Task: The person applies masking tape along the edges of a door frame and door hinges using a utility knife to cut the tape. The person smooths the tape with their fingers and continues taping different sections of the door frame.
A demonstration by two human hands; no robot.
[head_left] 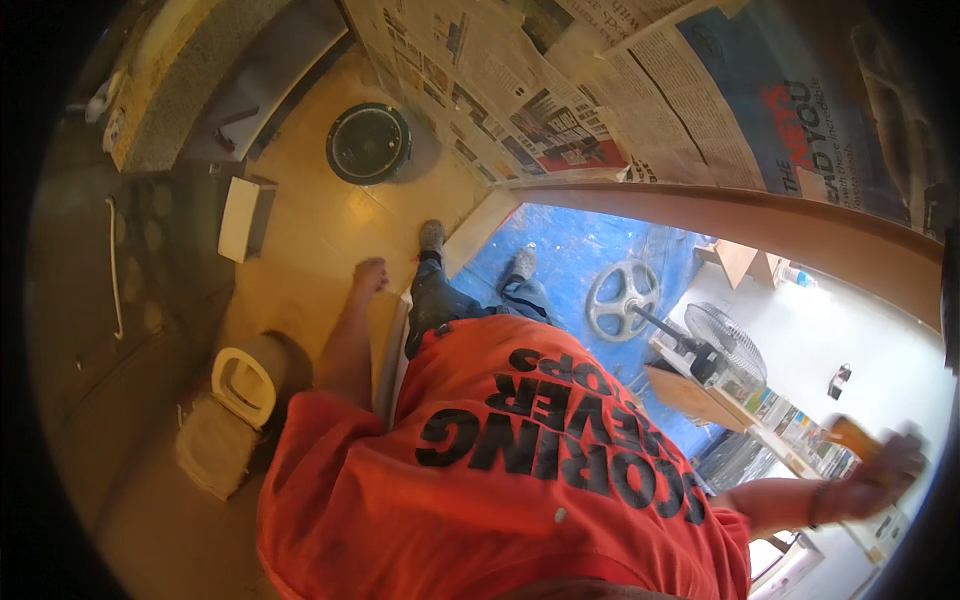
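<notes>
1. Standing on tan flooring (330, 215), a dark-rimmed bucket (368, 144) is pictured near newspaper sheets (650, 115).
2. The left hand (371, 274) is held low, fingers curled; whether anything is grasped cannot be told.
3. A pedestal fan (725, 345) is set on blue floor covering (570, 238).
4. At far right, a blurred orange-brown object (852, 438) is grasped in the outstretched right hand (886, 468).

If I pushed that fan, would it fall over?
The fan might tip if pushed up high, since its head sits at the end of a thin pole. Its wide, round base would probably steady it against a gentle nudge. The cage looks like thin wire, so it could bend.
</notes>
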